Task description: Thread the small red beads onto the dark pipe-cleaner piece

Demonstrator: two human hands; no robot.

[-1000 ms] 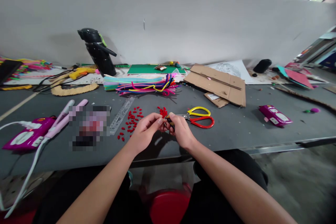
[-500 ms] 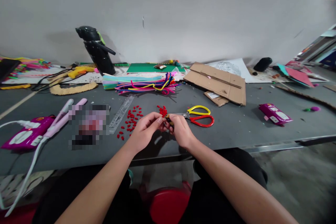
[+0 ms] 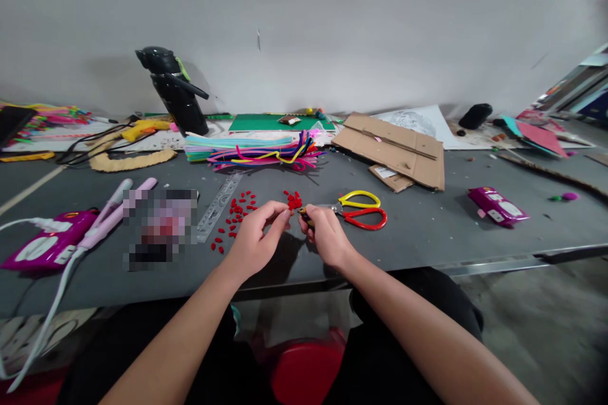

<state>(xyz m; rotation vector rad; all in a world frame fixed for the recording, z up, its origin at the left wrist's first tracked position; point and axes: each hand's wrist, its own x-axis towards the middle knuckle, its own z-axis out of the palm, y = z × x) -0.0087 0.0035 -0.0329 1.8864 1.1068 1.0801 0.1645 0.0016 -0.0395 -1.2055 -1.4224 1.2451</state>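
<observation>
My left hand point(image 3: 260, 233) is closed in a pinch beside a small heap of red pieces point(image 3: 294, 200); what its fingertips hold is too small to make out. In my right hand point(image 3: 327, 234) is a small dark tool with a brownish-yellow part point(image 3: 306, 218), mostly hidden by the fingers. Scissors point(image 3: 363, 210) with one yellow and one red handle lie just right of my right hand, blades toward it. More red pieces point(image 3: 236, 209) are scattered between my left hand and a clear ruler point(image 3: 219, 205).
Behind the hands lie bundled coloured pipe cleaners point(image 3: 266, 150) and cardboard point(image 3: 394, 147). A black flask point(image 3: 178, 95) stands at the back left. A hair straightener point(image 3: 114, 215) rests on a purple packet point(image 3: 52, 240); another purple packet point(image 3: 498, 207) is at right.
My hands have moved slightly apart. Their fingertips were together before; now a gap separates them, and more of the red heap shows.
</observation>
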